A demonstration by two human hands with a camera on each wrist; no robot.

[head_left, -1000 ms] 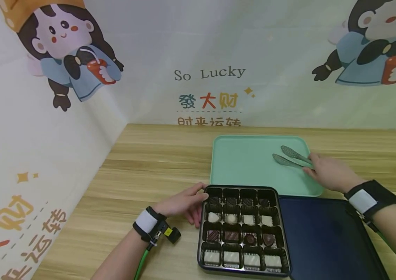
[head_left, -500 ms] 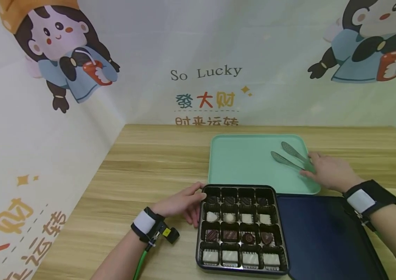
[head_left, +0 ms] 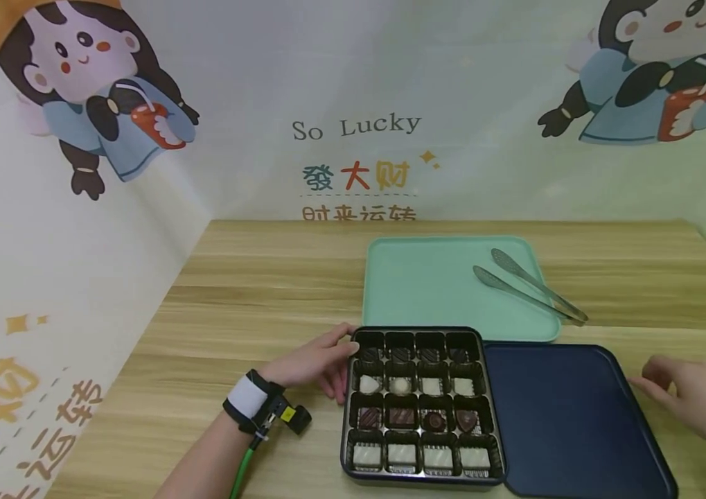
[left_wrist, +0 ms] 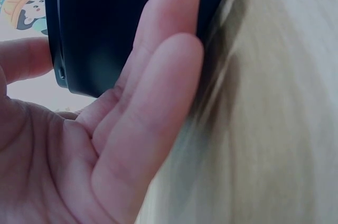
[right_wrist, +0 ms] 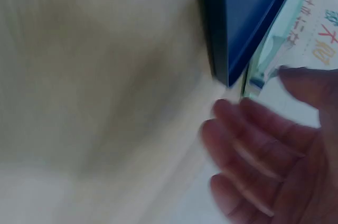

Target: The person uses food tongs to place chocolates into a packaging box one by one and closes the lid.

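My left hand [head_left: 309,360] rests against the upper left corner of a dark box of chocolates [head_left: 424,409]. Its thumb touches the rim, and its extended fingers [left_wrist: 153,113] lie along the box's side in the left wrist view. Several dark and white chocolates sit in the box's compartments. Right of the blue lid [head_left: 577,416], my right hand [head_left: 695,398] holds nothing, its fingers loosely bent and apart from the lid in the right wrist view. Grey tongs [head_left: 527,287] lie spread across the right edge of a mint-green tray [head_left: 418,277], joined end past the rim.
Behind the box, the tray lies on the wooden table [head_left: 234,291]. The lid lies directly right of the box, close to the tray's front edge. A printed cloth [head_left: 253,83] hangs behind the table and along its left side.
My right hand has let go of the tongs, leaving them on the tray's edge, and has moved right and nearer, beside the lid. My left hand stays at the box; the head view has shifted slightly.
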